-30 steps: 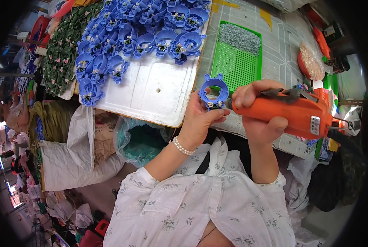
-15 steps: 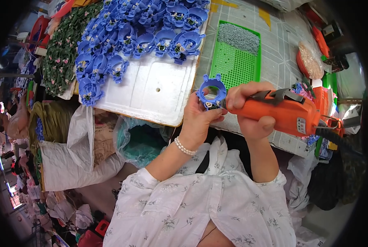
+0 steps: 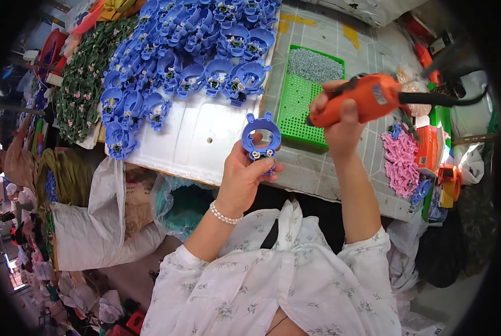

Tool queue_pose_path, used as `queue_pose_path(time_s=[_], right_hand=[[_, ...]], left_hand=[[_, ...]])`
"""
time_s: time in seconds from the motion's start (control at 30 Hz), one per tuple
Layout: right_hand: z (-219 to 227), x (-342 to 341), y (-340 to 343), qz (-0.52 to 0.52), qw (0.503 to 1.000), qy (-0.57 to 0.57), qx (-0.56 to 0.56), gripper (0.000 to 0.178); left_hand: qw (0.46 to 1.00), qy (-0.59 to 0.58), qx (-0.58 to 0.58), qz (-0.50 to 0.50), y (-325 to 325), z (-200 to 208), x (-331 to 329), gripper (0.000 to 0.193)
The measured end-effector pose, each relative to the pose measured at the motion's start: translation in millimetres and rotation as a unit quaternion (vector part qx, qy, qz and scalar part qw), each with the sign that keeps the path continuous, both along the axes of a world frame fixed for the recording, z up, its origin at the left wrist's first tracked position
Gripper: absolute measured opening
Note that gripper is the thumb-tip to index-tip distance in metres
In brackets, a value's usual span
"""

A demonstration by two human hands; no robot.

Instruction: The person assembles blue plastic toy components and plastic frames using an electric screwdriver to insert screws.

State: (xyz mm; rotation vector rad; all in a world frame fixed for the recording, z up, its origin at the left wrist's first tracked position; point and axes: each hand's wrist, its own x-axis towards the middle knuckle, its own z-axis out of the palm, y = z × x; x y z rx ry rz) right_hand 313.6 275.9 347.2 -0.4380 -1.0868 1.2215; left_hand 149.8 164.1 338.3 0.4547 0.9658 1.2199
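Note:
A blue plastic ring-shaped part [image 3: 261, 128] with two small ear-like tabs sits in my left hand [image 3: 241, 176], gripped by thumb and fingers at its lower end. Small white and dark pieces show on that end. My right hand [image 3: 342, 120] is wrapped round an orange electric screwdriver [image 3: 364, 101], whose black cable runs off to the right. The tool's tip is apart from the blue part and points down over the near end of a green perforated tray [image 3: 303, 106]. Small grey screws [image 3: 316, 64] are heaped at the tray's far end.
Many similar blue parts [image 3: 189, 61] are piled on a white board [image 3: 177, 134] to the left, with dark green parts [image 3: 91, 84] beyond. Pink pieces [image 3: 400, 162] lie at the table's right, near an orange box [image 3: 428, 148]. A plastic-lined container [image 3: 191, 204] stands below the table edge.
The screwdriver has lifted off the blue part and swung up and away over the tray. My left hand has moved left with the blue part still held.

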Motion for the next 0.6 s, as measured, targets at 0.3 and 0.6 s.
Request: queue_pose_path(time_s=[0.3, 0.6], right_hand=[[-20, -16, 22, -0.101, 0.991, -0.08, -0.018, 0.047], [-23, -17, 26, -0.093, 0.991, -0.092, -0.032, 0.048]], left_hand=[[1.0, -0.015, 0.001, -0.006, 0, -11, -2, 0.037], [1.0, -0.005, -0.004, -0.008, 1, -11, -1, 0.037]])
